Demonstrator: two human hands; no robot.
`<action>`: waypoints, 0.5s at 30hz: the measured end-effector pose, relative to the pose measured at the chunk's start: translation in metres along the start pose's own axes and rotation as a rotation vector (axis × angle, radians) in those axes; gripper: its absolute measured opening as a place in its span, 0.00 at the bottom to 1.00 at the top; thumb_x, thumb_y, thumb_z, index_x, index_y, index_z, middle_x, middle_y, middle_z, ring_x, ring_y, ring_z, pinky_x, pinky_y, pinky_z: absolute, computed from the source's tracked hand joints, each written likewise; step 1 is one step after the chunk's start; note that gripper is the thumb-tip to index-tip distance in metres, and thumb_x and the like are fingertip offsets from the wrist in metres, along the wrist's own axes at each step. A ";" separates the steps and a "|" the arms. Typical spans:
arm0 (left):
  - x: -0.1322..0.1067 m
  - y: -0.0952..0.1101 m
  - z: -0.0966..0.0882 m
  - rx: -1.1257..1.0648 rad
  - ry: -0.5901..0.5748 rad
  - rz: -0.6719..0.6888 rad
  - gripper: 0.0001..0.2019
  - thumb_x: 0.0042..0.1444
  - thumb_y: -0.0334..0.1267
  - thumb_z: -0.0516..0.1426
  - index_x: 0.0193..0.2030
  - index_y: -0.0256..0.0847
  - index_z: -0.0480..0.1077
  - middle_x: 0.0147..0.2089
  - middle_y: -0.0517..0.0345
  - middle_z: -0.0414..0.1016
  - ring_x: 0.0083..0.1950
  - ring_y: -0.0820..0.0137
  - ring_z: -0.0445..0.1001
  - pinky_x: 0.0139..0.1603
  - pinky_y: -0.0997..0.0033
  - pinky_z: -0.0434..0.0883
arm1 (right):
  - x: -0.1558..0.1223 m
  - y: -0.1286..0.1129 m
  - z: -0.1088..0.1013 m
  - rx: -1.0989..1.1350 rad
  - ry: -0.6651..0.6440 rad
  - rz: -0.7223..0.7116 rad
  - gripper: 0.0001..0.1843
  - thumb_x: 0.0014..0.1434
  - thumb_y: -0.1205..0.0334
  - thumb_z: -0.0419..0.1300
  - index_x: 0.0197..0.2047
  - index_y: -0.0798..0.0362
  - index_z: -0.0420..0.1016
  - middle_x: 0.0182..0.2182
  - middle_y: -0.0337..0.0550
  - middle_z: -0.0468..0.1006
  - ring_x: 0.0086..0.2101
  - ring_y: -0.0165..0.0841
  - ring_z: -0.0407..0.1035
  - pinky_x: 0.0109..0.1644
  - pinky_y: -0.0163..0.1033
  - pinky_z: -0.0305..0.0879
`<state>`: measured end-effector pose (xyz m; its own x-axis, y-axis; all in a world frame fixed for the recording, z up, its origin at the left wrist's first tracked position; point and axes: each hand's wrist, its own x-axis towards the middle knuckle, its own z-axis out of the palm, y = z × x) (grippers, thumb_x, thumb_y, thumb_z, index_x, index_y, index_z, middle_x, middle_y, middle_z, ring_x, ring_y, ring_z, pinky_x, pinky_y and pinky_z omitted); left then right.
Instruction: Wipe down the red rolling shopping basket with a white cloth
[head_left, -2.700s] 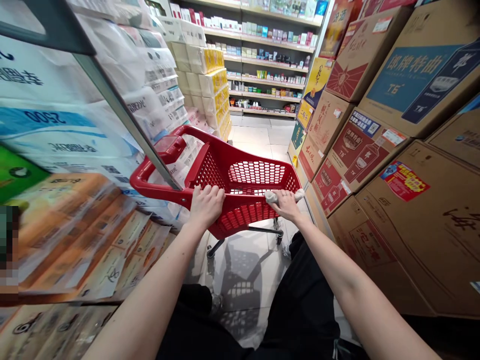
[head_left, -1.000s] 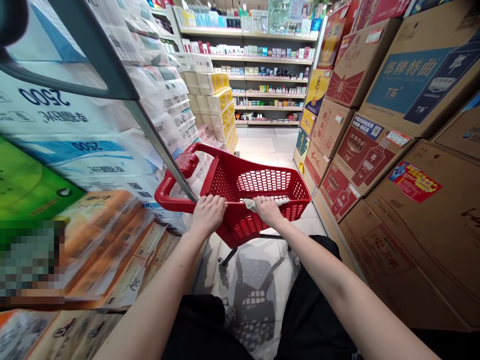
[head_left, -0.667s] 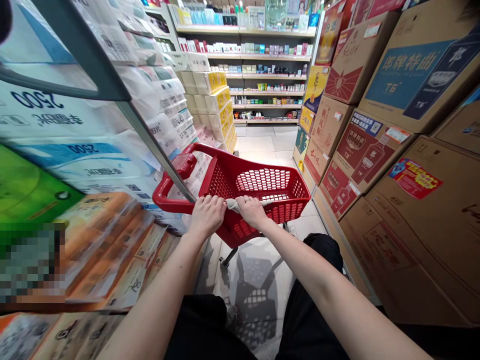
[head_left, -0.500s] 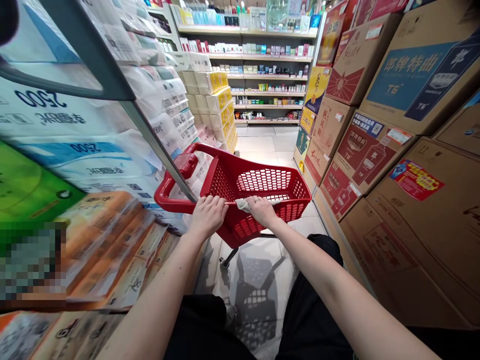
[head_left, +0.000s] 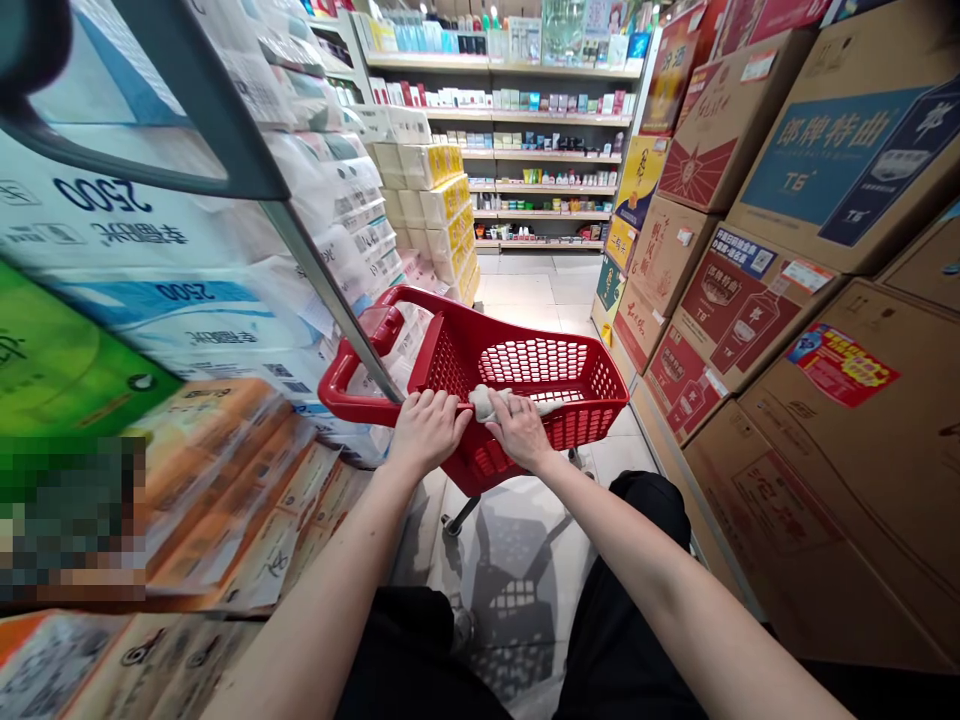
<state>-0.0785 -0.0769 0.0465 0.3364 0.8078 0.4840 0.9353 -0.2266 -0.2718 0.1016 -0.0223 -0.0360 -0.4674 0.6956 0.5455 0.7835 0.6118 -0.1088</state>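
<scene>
A red plastic shopping cart point(head_left: 517, 350) stands sideways in front of me, with mesh walls and wheels below. My left hand point(head_left: 429, 432) is closed over its near rim, close to the handle end. Farther right along the same rim, my right hand point(head_left: 521, 430) presses a crumpled whitish cloth point(head_left: 491, 402) against the edge. Part of the cloth lies under the fingers, and an end of it trails to the right along the rim. The inside of the basket shows nothing lying in it.
Stacked tissue packs point(head_left: 352, 210) rise on the left behind a grey metal pole point(head_left: 322, 280). Brown liquor cartons point(head_left: 817, 350) line the right side. Shelves of small goods point(head_left: 540, 130) stand at the back. Orange packs point(head_left: 217, 480) lie at lower left. Pale floor tiles run between.
My right hand has shifted slightly, with its fingers more spread and more of the cloth bunched up beside them. My left hand stays on the rim. The view has moved a little.
</scene>
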 end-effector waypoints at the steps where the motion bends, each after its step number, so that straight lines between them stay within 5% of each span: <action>1: 0.000 -0.001 0.000 -0.013 -0.005 -0.001 0.17 0.62 0.46 0.45 0.41 0.40 0.71 0.36 0.46 0.72 0.43 0.58 0.68 0.50 0.54 0.59 | 0.004 -0.005 0.001 0.013 -0.018 0.000 0.29 0.67 0.49 0.44 0.66 0.53 0.51 0.54 0.55 0.65 0.51 0.41 0.58 0.56 0.47 0.51; 6: -0.005 -0.005 -0.011 -0.156 -0.043 0.011 0.20 0.62 0.47 0.46 0.54 0.41 0.66 0.47 0.46 0.73 0.50 0.59 0.68 0.54 0.55 0.60 | 0.010 -0.006 0.004 0.031 -0.056 0.003 0.21 0.67 0.51 0.46 0.58 0.52 0.62 0.48 0.50 0.69 0.47 0.38 0.61 0.52 0.43 0.55; 10: -0.032 -0.014 -0.031 -0.260 -0.011 0.027 0.20 0.61 0.41 0.47 0.59 0.43 0.61 0.57 0.48 0.68 0.58 0.61 0.65 0.61 0.56 0.58 | 0.006 -0.002 0.005 0.057 -0.012 -0.014 0.19 0.67 0.52 0.47 0.55 0.52 0.63 0.45 0.48 0.70 0.45 0.38 0.61 0.51 0.42 0.55; 15: -0.097 -0.066 -0.054 -0.138 0.205 -0.274 0.18 0.58 0.37 0.50 0.55 0.38 0.63 0.53 0.45 0.71 0.57 0.59 0.66 0.62 0.50 0.57 | 0.002 -0.002 0.007 0.074 0.032 -0.002 0.18 0.66 0.54 0.48 0.55 0.52 0.64 0.45 0.49 0.70 0.44 0.39 0.61 0.50 0.43 0.54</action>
<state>-0.1668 -0.1696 0.0627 0.0732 0.7257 0.6841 0.9951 -0.0994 -0.0011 0.0961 -0.0188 -0.0406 -0.4548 0.6828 0.5718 0.7495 0.6402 -0.1684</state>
